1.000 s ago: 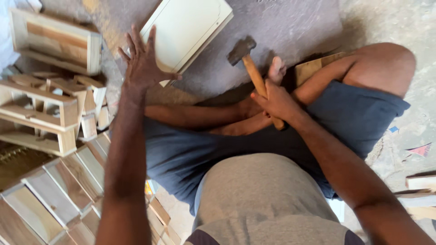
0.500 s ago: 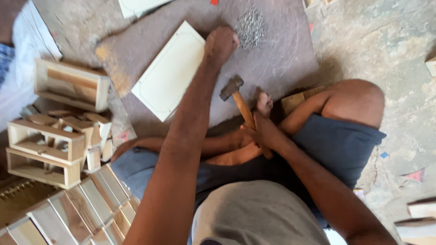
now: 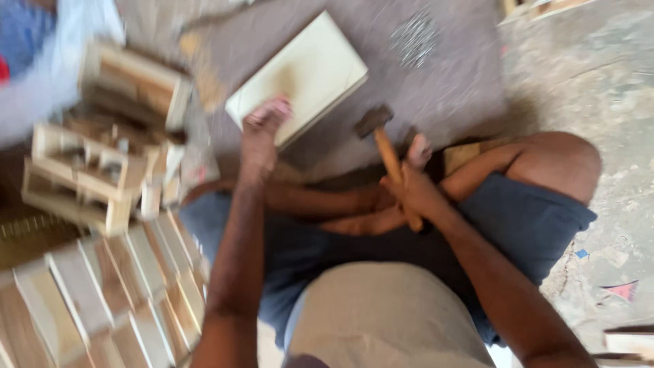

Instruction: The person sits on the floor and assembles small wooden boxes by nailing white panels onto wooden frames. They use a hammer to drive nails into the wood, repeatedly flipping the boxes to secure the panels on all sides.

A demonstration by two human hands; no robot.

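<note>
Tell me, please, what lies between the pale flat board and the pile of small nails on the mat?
Nothing: in the head view, only bare grey mat separates the pale board from the nail pile.

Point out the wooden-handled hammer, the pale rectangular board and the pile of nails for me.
Wooden-handled hammer with dark metal head (image 3: pixel 390 155), head view: on the handle, just below the head.
Pale rectangular board (image 3: pixel 306 71), head view: middle of its flat top face.
Grey pile of small nails (image 3: pixel 413 35), head view: centre of the heap.

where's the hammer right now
In the head view the hammer is right of centre, held by the right hand above the crossed legs, its head raised just below the pale wooden board.
</note>
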